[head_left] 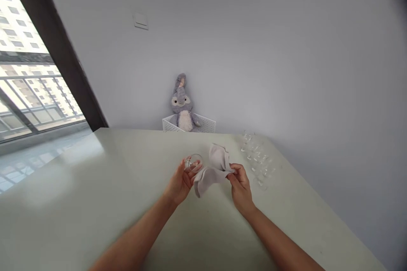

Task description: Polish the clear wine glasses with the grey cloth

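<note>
Over the middle of the table, my left hand (182, 183) grips a clear drinking glass (193, 162), its round rim showing above the fingers. The lower part of the glass is hard to make out against the hand. To its right, my right hand (241, 188) pinches a pale grey cloth (210, 176) by its right edge. The cloth hangs in folds between the two hands, its left end close to the glass; whether they touch I cannot tell. Several clear stemmed glasses (258, 156) stand grouped beyond my right hand.
The pale table (127, 169) reaches to the wall. At its far edge is a white perforated basket (206, 123) with a grey plush toy (182, 106) in it. A light switch (140, 20) is on the wall, and a window (34, 72) is at the left.
</note>
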A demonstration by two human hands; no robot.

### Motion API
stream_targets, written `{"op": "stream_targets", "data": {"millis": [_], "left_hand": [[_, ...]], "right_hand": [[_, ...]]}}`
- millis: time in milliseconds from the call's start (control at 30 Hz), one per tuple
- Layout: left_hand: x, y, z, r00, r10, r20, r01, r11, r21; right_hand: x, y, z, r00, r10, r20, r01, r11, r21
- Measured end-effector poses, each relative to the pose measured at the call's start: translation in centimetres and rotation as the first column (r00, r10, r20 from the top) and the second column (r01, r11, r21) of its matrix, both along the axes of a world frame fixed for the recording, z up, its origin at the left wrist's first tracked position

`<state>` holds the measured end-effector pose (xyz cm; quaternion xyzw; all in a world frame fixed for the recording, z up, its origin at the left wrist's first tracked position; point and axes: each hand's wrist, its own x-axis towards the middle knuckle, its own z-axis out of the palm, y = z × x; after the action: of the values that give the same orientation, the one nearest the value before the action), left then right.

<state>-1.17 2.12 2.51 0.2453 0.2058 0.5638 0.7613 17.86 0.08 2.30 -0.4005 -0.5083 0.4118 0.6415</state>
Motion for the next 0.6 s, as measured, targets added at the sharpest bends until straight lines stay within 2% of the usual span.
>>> {"op": "stream_targets", "data": {"millis": [67,133,233,300,367,433,500,600], "left_hand": [[0.5,-0.7,-0.1,0.993,-0.118,0.000,0.118,0.993,0.009],[0.9,-1.0,-0.3,0.989,-0.148,-0.012,0.148,0.989,0.014],[1.3,-0.9,-0.9,1.000,-0.005,-0.023,0.005,1.000,-0.012],[1.5,-0.6,-1.3,0.994,0.099,-0.043,-0.100,0.995,-0.022],[1.6,-0.5,-1.5,0.984,0.158,-0.085,-0.159,0.987,0.003],[1.8,-0.6,-1.6,0.969,0.193,-0.154,-0.187,0.981,0.050],[2.1,-1.0,-1.8,0.949,0.216,-0.232,-0.195,0.975,0.110],[2.5,-1.6,-2.4,0.912,0.234,-0.336,-0.166,0.961,0.220]], "right_hand": [[-0.1,-0.1,0.4,0.998,-0.051,-0.040,0.050,0.998,-0.026],[0.1,-0.3,0.8,0.991,-0.060,-0.116,0.048,0.994,-0.103],[0.2,-1.0,1.6,0.984,-0.121,-0.129,0.099,0.981,-0.167],[-0.1,-1.6,2.1,0.989,-0.147,-0.032,0.144,0.986,-0.089],[-1.0,-2.0,2.1,0.993,-0.050,0.109,0.051,0.999,-0.005],[-2.2,-2.3,1.5,0.970,0.115,0.214,-0.117,0.993,-0.005],[-3.3,-2.5,0.4,0.940,0.240,0.242,-0.235,0.971,-0.049],[-3.9,-2.3,-1.5,0.927,0.325,0.188,-0.315,0.945,-0.081]]}}
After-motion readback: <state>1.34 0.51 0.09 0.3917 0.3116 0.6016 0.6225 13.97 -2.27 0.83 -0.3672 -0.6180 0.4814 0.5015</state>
